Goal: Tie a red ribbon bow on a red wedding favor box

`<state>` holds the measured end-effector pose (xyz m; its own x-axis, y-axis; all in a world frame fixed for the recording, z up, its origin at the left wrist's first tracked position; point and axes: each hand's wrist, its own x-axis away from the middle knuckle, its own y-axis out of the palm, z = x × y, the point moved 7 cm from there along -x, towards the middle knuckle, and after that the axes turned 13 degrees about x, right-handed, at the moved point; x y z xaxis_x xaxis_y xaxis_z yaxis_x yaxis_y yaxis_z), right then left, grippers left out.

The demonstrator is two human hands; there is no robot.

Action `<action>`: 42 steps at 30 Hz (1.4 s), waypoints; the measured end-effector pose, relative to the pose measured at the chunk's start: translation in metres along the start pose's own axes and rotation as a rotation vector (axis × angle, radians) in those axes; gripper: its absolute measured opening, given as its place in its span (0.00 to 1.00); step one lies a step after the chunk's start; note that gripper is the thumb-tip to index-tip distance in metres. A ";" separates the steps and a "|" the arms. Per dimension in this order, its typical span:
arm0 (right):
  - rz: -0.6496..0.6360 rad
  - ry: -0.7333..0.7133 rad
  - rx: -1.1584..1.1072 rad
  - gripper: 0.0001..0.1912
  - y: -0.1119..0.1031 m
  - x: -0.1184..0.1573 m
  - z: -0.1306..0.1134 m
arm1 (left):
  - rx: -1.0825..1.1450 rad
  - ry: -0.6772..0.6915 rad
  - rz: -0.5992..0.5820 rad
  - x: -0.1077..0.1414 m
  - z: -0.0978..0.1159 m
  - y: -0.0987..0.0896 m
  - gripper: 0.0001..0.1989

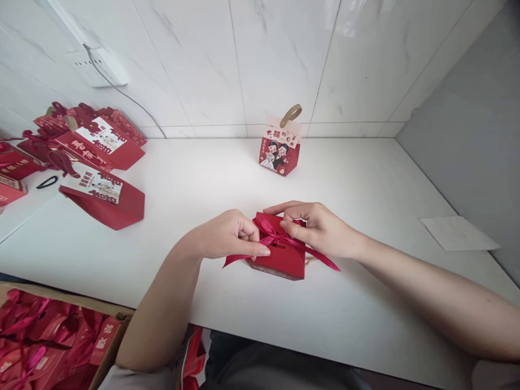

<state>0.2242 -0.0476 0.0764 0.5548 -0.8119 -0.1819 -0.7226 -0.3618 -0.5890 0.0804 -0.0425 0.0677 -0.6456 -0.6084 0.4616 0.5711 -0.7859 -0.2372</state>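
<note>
1. One white table point(349, 314) spans the foreground. Its flat top should steady the work, and the red box lies on it, directly before the person.
2. Two bare hands meet over the box. Left hand point(239, 238): thumb and fingers closed in a pinch, apparently on the ribbon at the bow's left side. Right hand point(319, 227): thumb and forefinger likewise closed on the right loop, other fingers reaching along the far edge of the box, a useful brace against turning.
3. Red box point(290, 262), flap side up. Light pressure is advisable, since card of this kind would probably dent.
4. Pink ribbon point(323, 258), tied in a bow, tails trailing to either side. Even, opposed tension should match the loops; keeping the band untwisted should show its sheen.
5. Knot point(277, 236), near the flap's middle. Uneven pulling could shift it off centre.
</note>
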 end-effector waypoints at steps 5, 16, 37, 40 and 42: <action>-0.020 0.027 -0.045 0.10 -0.011 0.004 0.004 | 0.024 -0.055 -0.031 -0.003 -0.006 -0.003 0.19; -0.020 -0.156 0.188 0.05 -0.021 0.006 -0.003 | 0.025 -0.061 -0.035 -0.005 -0.010 -0.004 0.18; -0.018 -0.185 0.194 0.03 -0.016 0.005 -0.011 | 0.029 -0.048 -0.030 -0.003 -0.007 -0.004 0.17; 0.001 -0.191 0.220 0.04 -0.017 0.006 -0.013 | 0.051 -0.039 -0.042 -0.003 -0.006 -0.002 0.17; 0.019 -0.193 0.237 0.05 -0.017 0.006 -0.014 | 0.059 -0.035 -0.050 -0.003 -0.005 -0.001 0.17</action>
<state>0.2343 -0.0527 0.0968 0.6268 -0.7068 -0.3278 -0.6297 -0.2118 -0.7474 0.0790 -0.0405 0.0630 -0.6567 -0.5635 0.5012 0.5680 -0.8068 -0.1628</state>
